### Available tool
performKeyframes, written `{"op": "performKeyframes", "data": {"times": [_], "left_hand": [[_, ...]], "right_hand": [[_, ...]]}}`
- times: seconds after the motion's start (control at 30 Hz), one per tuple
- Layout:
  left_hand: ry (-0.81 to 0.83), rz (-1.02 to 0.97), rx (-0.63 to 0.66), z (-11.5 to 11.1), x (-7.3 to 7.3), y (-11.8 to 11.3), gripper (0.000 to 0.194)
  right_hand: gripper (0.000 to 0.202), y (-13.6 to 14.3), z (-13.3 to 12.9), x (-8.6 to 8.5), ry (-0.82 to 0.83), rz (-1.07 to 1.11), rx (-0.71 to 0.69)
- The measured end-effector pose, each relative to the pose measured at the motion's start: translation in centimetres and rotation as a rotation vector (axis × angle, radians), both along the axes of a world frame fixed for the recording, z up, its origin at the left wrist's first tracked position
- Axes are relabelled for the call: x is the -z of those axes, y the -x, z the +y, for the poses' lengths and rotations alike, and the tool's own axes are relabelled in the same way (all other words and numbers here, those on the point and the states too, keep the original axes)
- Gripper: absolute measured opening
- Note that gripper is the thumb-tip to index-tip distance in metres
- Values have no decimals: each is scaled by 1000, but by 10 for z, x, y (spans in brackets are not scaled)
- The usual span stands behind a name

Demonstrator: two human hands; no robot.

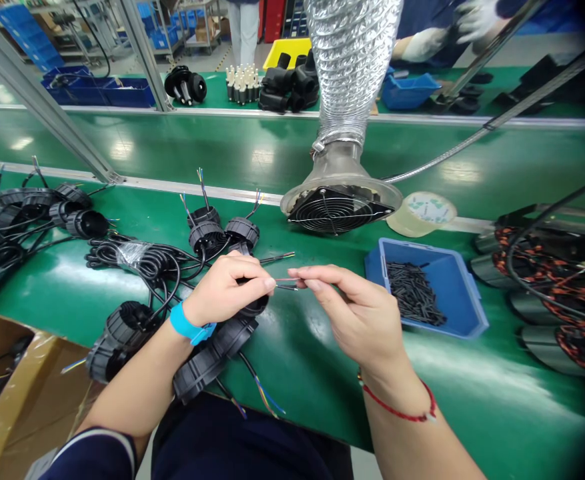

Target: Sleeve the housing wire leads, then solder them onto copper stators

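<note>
Over the middle of the bench, my left hand (235, 283) is closed, thumb and forefinger pinching a thin reddish wire (285, 279). My right hand (359, 310) pinches the same wire's other end between thumb and fingertips. Just below it, a darker wire end (287, 287) sticks out from my left hand. Around and under my left hand are ribbed black plastic housings (207, 353) with cables whose coloured wire ends are bare of the sheath. A coiled black cable (137, 257) with a clear wrap lies left of that hand. Short black sleeves (415, 293) fill part of a blue bin (459, 287) beside my right hand.
A fan under a silver duct (342, 207) hangs ahead of my hands. Motor stators with copper windings (552, 307) stand at the right, near a tape roll (422, 212). More housings (72, 207) lie left, above a cardboard box (27, 393). Another person's gloved hands (447, 33) show beyond the partition.
</note>
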State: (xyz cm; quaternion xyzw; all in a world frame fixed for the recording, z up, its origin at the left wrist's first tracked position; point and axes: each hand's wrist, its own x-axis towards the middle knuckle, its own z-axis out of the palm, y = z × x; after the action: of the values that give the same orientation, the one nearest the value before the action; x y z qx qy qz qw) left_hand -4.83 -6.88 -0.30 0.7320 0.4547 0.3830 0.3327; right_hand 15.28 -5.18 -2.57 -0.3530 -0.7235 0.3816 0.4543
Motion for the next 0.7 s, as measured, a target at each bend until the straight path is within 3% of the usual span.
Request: {"op": "performKeyframes", "data": {"times": [0.27,0.43,0.5,0.7], "left_hand": [[-35,143,7,-1,2,-1,30],[-40,214,-35,-4,0,-2,24],[-38,204,-71,-5,-1,-2,16],[-48,263,-122,-5,-2,1,10]], "right_hand": [[14,2,6,-5,-97,-130,-29],[13,14,3,1,-134,-124,-12],[14,16,2,3,-53,-99,-10],[15,12,7,3,401,94,34]]}}
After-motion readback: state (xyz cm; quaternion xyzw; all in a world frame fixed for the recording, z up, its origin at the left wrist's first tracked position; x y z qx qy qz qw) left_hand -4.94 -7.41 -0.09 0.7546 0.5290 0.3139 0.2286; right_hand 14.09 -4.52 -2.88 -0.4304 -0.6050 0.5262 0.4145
